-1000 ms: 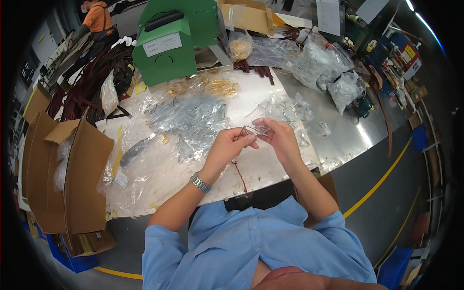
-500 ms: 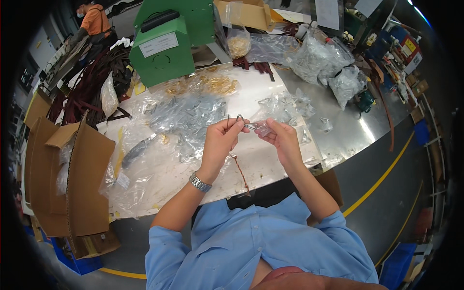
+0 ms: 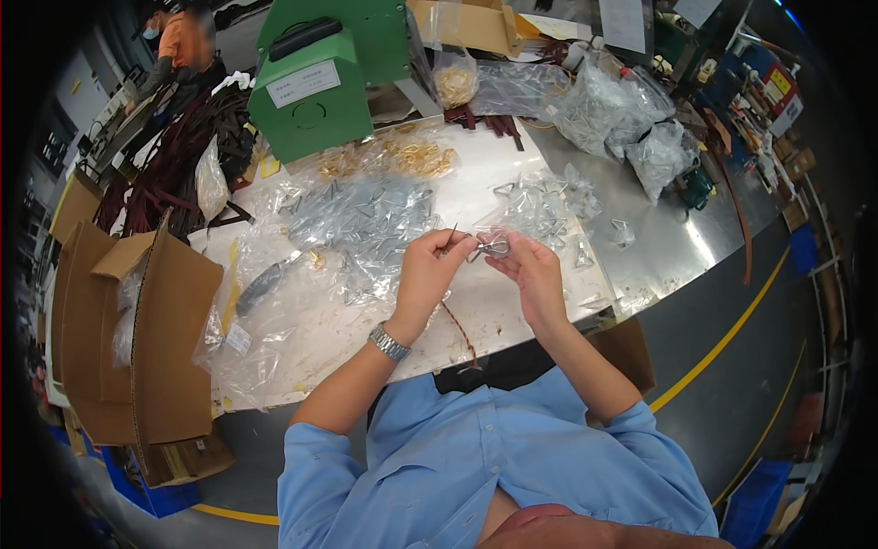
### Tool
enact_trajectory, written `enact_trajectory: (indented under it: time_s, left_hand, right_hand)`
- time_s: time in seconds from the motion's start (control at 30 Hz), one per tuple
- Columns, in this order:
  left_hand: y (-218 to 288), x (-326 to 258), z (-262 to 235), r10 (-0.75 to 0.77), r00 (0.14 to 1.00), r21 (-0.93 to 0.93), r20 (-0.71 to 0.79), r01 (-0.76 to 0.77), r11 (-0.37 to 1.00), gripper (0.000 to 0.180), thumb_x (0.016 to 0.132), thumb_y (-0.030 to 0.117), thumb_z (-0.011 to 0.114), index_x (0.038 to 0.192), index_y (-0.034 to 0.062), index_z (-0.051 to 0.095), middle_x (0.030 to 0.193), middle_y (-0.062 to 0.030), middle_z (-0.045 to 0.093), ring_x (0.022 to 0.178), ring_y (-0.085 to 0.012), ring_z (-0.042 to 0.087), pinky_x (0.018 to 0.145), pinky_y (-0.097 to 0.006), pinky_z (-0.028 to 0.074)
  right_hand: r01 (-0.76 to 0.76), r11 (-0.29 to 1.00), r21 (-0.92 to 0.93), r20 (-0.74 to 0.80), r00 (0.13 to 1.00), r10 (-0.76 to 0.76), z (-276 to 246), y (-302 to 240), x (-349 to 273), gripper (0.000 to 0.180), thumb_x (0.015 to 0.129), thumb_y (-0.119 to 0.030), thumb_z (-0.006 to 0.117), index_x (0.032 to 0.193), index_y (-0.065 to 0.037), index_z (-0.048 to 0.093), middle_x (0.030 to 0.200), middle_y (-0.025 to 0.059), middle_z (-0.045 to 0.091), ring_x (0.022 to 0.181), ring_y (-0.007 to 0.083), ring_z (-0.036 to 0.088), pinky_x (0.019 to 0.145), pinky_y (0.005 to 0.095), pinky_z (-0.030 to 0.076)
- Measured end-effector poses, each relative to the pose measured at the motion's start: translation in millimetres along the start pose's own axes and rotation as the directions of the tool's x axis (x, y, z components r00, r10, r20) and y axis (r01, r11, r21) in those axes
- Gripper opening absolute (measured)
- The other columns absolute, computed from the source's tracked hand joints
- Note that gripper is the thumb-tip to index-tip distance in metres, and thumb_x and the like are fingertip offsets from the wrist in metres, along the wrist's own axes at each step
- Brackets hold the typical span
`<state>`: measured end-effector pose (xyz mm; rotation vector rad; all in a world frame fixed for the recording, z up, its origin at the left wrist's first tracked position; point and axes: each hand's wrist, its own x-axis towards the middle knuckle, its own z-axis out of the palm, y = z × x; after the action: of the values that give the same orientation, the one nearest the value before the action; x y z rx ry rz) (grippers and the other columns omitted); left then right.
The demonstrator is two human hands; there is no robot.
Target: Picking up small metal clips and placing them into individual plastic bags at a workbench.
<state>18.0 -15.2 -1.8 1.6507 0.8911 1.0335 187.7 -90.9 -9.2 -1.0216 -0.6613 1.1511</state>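
Observation:
Over the white work table, my two hands meet close together, fingertips almost touching. A shiny silver metal fitting, loop-shaped with clear plastic film about it, sits between them. My right hand is closed, pinching the fitting between thumb and fingers. My left hand is closed too, its thumb and forefinger at the fitting's near-left end. A thin dark pointed tool sticks up from the left fingers; its lower part is hidden. Below that hand a braided reddish cord runs to the table's front edge.
Plastic bags of silver fittings and gold fittings cover the table. More bagged fittings lie beyond my right hand. A green machine stands behind, an open cardboard box at left. A person works far left.
The silver fitting has turned and its loop now shows by my right fingertips. The pointed tool in my left hand has tilted to the right. Both hands stay close together.

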Motion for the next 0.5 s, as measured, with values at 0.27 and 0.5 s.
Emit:
enact_trajectory:
  time_s: [0.27, 0.5]
  left_hand:
    - [2.0, -1.5, -1.2, -0.246, 0.949, -0.352, 0.197, 0.302, 0.886, 0.020, 0.104, 0.018, 0.068, 0.101, 0.0001, 0.076, 0.078, -0.0005, 0.070, 0.055, -0.0011, 0.045, 0.049, -0.019, 0.032]
    - [0.7, 0.9, -4.3, -0.235, 0.937, -0.325, 0.259, 0.313, 0.893, 0.020, 0.104, 0.017, 0.067, 0.103, -0.0012, 0.076, 0.080, -0.0020, 0.072, 0.055, -0.0012, 0.045, 0.048, -0.019, 0.032]
  right_hand:
    - [0.053, 0.998, -0.014, -0.003, 0.999, -0.053, 6.9, 7.1, -1.3, 0.033, 0.108, -0.025, 0.062, 0.124, 0.004, 0.071, 0.113, 0.0103, 0.076, 0.103, 0.0139, 0.072, 0.099, 0.0330, 0.057]
    - [0.015, 0.999, -0.052, 0.072, 0.997, -0.012, -2.5, 12.7, 7.2, 0.029, 0.106, -0.023, 0.066, 0.118, 0.003, 0.072, 0.112, 0.0094, 0.076, 0.102, 0.0139, 0.072, 0.098, 0.0320, 0.057]
